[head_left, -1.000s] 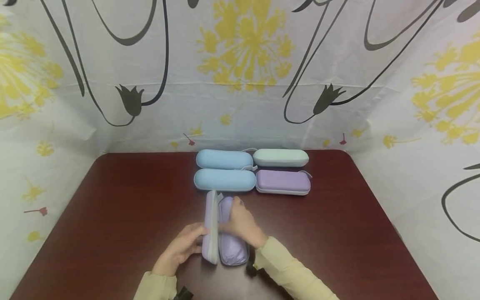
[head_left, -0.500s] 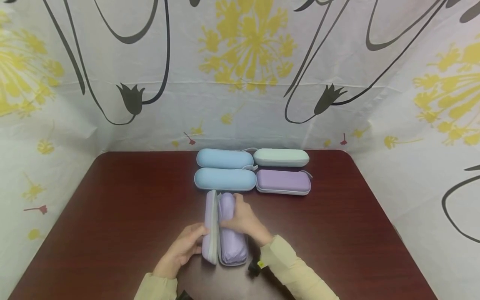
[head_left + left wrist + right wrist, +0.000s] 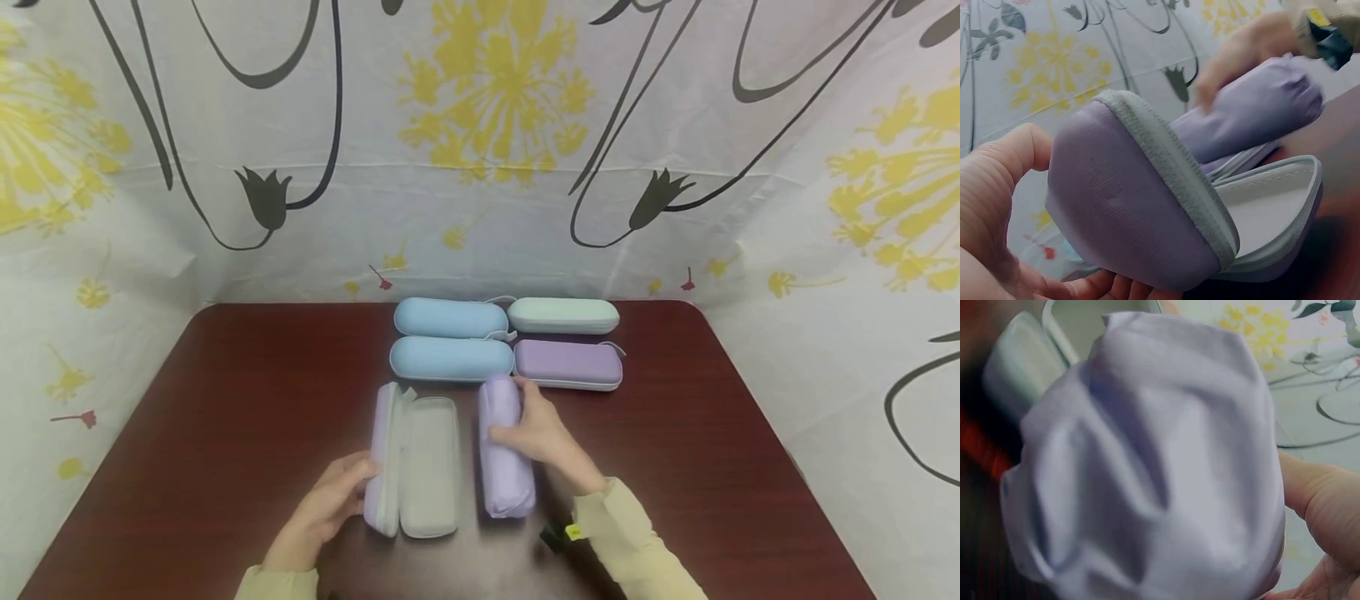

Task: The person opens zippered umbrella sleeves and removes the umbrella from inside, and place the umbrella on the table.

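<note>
My right hand (image 3: 546,437) grips a folded umbrella (image 3: 510,479), a lilac fabric roll with a creased end. In the right wrist view that wrinkled end of the umbrella (image 3: 1166,462) fills most of the picture. To its left, a lilac zip case (image 3: 431,467) lies open like a book, its pale grey lining bare. My left hand (image 3: 326,504) holds the raised lid (image 3: 380,462) of this case by its outer side. Up close in the left wrist view, thumb and fingers span the lid (image 3: 1122,200), while the umbrella (image 3: 1254,109) is beyond it.
Across the far side of the dark red table (image 3: 262,400) lie two light blue cases (image 3: 450,358), a mint green case (image 3: 562,315) and a closed purple case (image 3: 567,362). Behind them hangs a white cloth (image 3: 480,225) with yellow flowers.
The umbrella has come out of the case and moved right in my right hand. My left hand has shifted the case leftward, and it stands wider apart, showing its lining.
</note>
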Demonstrator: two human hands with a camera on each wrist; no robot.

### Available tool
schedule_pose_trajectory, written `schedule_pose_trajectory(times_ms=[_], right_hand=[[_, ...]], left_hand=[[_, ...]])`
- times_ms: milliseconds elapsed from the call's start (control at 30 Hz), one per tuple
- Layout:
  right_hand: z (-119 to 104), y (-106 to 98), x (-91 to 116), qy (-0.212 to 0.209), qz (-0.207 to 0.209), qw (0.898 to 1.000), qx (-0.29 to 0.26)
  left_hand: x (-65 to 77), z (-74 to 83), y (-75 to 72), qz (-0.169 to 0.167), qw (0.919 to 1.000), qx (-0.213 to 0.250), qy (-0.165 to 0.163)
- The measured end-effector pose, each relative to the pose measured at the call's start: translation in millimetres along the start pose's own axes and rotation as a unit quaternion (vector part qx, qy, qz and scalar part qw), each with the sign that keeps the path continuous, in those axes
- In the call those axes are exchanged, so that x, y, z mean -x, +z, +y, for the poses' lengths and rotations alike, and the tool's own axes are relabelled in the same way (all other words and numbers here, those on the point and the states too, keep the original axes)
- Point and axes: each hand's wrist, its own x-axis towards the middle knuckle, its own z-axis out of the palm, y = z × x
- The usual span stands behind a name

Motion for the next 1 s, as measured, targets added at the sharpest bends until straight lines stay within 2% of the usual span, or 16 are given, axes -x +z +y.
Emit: schedule_pose_trajectory(times_ms=[200, 500, 600, 800, 933, 1000], right_hand=[[29.9, -28.4, 12.1, 0.021, 0.027, 0.999, 0.027], [74.0, -71.8, 37.0, 0.056, 0.049, 0.995, 0.071], [86.3, -83.6, 44.6, 0.069, 0.049, 0.993, 0.080], [108.2, -100.2, 58.8, 0.083, 0.054, 0.991, 0.094], [119.7, -107.5, 65.1, 0.089, 0.060, 0.989, 0.099], [124.3, -111.5, 67.7, 0.092, 0.062, 0.988, 0.103]], left_hand=[[16.7, 1.1, -35.5, 0.036, 0.9991, -0.020, 0.001], [47.3, 8.1, -97.0, 0.121, 0.9895, -0.068, -0.040], [56.8, 9.4, -122.6, 0.122, 0.9893, -0.072, -0.038], [75.2, 9.6, -174.1, 0.067, 0.9960, -0.056, -0.016], [86.7, 15.5, -195.0, 0.093, 0.9903, -0.098, -0.029], [91.0, 21.2, -200.2, 0.115, 0.9821, -0.139, -0.053]])
